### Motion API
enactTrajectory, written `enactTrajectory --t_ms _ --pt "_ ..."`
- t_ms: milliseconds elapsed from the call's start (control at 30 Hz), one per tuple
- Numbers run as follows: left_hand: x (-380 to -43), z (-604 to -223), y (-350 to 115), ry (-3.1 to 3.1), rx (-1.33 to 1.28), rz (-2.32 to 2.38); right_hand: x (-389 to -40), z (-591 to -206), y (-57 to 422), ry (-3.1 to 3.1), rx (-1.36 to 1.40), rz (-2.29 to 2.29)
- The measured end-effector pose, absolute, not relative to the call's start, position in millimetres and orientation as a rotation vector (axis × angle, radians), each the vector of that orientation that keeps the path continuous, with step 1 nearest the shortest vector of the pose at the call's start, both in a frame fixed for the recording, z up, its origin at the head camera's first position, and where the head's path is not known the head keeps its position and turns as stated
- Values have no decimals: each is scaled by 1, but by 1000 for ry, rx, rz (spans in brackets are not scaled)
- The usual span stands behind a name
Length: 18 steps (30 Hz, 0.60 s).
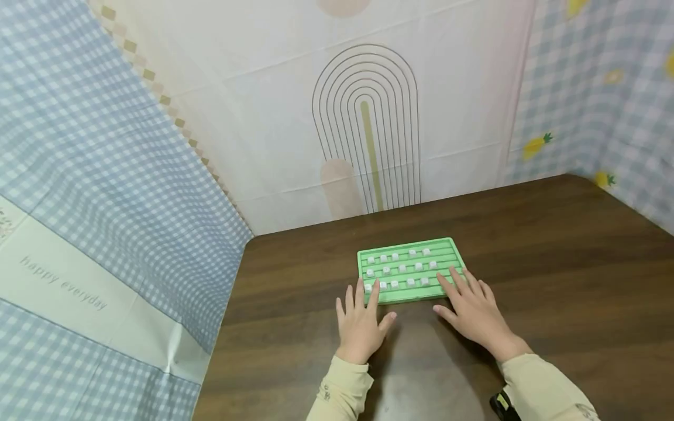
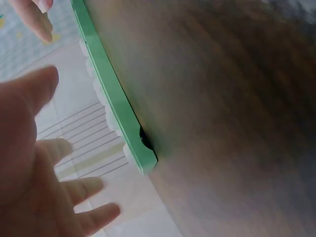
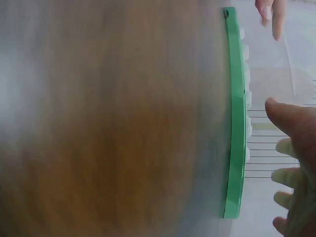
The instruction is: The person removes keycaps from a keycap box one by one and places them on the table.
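A shallow green tray [image 1: 447, 247] with ridged rows lies on the table, holding several small white cubes [image 1: 402, 268] in three rows. My left hand [image 1: 360, 330] has its fingers spread over the tray's near left corner. Over the near right corner are the fingers of my right hand [image 1: 476, 313], also spread. Neither hand holds anything. Both wrist views show the tray from its edge, the left one with a green side wall [image 2: 116, 98] and the right one with its long green rim [image 3: 237, 108]. In those views the fingers appear raised above the tray.
The dark brown wooden table [image 1: 295, 275] runs up to a white patterned cloth [image 1: 274, 117] behind. Blue checked cloth [image 1: 131, 146] hangs at the left, and more checked cloth with yellow fruit prints [image 1: 579, 105] is at the right. A black band [image 1: 504, 404] shows beneath the right sleeve.
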State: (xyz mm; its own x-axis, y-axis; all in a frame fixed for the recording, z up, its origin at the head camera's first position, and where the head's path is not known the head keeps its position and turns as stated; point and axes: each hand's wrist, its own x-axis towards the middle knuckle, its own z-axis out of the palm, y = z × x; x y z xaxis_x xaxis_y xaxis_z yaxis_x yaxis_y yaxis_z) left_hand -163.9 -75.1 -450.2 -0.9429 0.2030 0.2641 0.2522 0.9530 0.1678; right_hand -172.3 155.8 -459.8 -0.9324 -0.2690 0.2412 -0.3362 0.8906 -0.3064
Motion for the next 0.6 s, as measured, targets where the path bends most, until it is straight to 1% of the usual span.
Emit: enactTrajectory --t_ms 100,333,600 --pt "-168 -453 -77 -2777 -342 -257 -181 -456 156 -2797 491 459" --pt "-186 -449 -89 -2776 -350 -287 -216 -445 139 -2831 550 510" --pt "-204 -451 -95 -2852 -459 -270 -239 -453 129 -2931 483 448"
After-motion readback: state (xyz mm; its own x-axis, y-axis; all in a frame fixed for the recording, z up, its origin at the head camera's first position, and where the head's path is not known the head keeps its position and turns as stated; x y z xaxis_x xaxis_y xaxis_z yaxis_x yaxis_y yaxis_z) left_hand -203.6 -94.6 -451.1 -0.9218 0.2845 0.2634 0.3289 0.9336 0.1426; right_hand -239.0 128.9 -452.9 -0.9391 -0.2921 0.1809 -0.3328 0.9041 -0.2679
